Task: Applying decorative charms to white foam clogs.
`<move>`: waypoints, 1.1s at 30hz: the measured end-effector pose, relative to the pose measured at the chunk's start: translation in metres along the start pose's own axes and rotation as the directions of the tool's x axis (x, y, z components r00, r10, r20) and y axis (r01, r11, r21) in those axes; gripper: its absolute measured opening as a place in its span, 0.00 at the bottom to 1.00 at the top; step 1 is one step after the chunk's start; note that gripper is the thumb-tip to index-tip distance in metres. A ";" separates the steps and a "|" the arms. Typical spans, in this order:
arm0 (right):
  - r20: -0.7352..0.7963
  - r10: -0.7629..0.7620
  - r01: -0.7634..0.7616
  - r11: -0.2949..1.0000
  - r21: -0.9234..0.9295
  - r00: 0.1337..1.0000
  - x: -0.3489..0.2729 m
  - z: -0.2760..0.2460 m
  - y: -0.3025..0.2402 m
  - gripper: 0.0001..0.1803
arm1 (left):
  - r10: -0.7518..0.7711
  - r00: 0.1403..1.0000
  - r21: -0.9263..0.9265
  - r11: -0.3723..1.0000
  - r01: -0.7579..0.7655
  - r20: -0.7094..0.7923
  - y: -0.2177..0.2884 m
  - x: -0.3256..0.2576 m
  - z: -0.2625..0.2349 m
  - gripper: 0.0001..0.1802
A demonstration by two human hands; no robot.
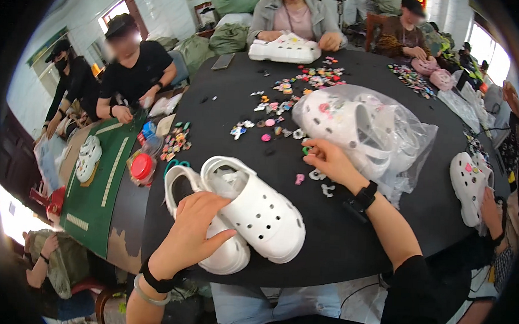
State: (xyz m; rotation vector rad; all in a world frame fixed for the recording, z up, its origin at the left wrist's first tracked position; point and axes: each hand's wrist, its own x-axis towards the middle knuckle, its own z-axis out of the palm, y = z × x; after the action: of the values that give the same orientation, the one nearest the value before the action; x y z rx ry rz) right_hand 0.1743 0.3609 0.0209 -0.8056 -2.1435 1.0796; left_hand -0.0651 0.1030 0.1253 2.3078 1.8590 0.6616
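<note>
Starting at nine o'clock, see a charm-studded white clog (89,156) on a green mat (95,205); farther in, a red-lidded jar (142,167) beside a cluster of charms (177,141), perhaps grouped to stay sorted yet reachable. At seven o'clock, find the left hand (193,231) spread wide, thumb apart from fingers, lying over the left clog (230,258) of a plain white pair, likely to steady it; touching alongside at six o'clock, the right clog (269,222), toe toward five, with pale filling in the opening. At four o'clock, a pink charm (299,179) on the black tabletop (336,250). At three o'clock, note the right hand (335,164), fingertips narrowed at a green charm (305,151), apparently for fine pinching; cannot tell whether gripped or merely touched. At two o'clock, decorated white clogs (327,118) inside a clear plastic bag (421,146), presumably for protection. Far out at three, another charm-dotted white clog (468,189) against a neighbour's hand (490,211).
</note>
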 end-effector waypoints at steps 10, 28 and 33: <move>0.217 0.049 -0.159 0.837 0.523 0.975 -0.012 -0.017 -0.042 0.11 | -0.118 0.950 -0.302 0.931 0.207 0.288 -0.041 0.034 0.005 0.16; 0.543 -0.218 0.156 0.975 0.158 0.811 -0.012 0.042 -0.110 0.09 | -0.153 0.958 -0.386 0.891 0.240 0.243 -0.048 0.027 0.017 0.17; 0.678 -0.155 0.155 0.986 0.061 0.719 -0.001 0.044 -0.120 0.11 | -0.163 0.957 -0.421 0.871 0.254 0.240 -0.051 0.026 0.019 0.17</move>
State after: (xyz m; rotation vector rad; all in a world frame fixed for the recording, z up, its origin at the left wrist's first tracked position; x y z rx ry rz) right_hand 0.1136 0.2811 0.0994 -0.2027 -2.7461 1.4392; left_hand -0.1001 0.1435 0.0972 1.7797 1.6260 0.7116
